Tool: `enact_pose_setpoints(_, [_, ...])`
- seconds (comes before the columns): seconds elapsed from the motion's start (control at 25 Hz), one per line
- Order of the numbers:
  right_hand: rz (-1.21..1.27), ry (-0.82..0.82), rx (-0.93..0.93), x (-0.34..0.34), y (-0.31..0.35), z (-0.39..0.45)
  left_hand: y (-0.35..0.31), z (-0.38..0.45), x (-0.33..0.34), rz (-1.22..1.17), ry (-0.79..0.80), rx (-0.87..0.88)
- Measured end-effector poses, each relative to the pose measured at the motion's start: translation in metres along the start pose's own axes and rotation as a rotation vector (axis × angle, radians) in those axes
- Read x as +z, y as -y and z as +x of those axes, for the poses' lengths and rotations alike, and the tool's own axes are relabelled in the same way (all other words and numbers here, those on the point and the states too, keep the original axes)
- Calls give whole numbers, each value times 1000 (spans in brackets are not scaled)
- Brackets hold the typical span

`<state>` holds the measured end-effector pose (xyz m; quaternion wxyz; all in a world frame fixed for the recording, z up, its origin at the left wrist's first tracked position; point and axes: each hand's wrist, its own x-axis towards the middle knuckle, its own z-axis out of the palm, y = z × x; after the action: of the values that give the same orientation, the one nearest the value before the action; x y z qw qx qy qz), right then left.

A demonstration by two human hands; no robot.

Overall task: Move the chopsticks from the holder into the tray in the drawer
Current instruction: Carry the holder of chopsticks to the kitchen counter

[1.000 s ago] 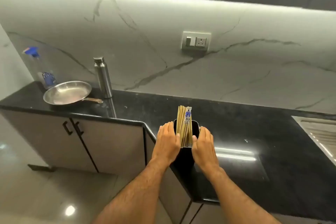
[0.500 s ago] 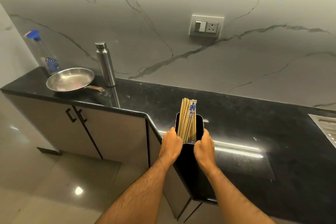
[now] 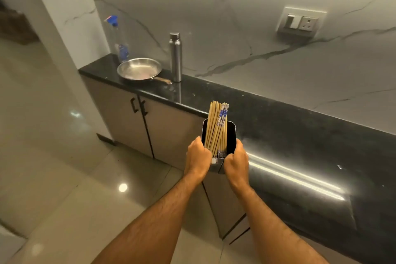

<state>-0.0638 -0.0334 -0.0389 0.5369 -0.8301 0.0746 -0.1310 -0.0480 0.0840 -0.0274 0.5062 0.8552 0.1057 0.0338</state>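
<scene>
- A black polished surface (image 3: 300, 135) runs along a marbled wall.
- Near its far left end sit a steel pan (image 3: 139, 69) and a clear spray bottle (image 3: 119, 38).
- A steel flask (image 3: 175, 57) stands upright just beside the pan's handle.

My one head camera, looking forward and down

It sits above my forearms, close over my left hand (image 3: 198, 157) and right hand (image 3: 236, 162) at the near edge of the black countertop (image 3: 300, 135). It faces the marble backsplash (image 3: 257, 28), angled leftward, taking in the floor (image 3: 53, 167). No second view shares this scene.
</scene>
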Motion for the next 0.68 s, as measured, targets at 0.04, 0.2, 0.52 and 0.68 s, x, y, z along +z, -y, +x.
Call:
enact_pose_setpoints(0.04, [18,26,-14,12,5,-11,10,-7,-11,4,-48,-17])
enact_pose_setpoints(0.2, [72,139,-41,58,12,-64,62,-42,-55,9,-193,-73])
enact_pose_setpoints(0.52, [76,448,-29,151,-3,-236,208,-179,-143,58,-384,-311])
enact_pose_setpoints(0.68, [85,631,-65,186,6,-334,265,-263,-194,54,-521,-425])
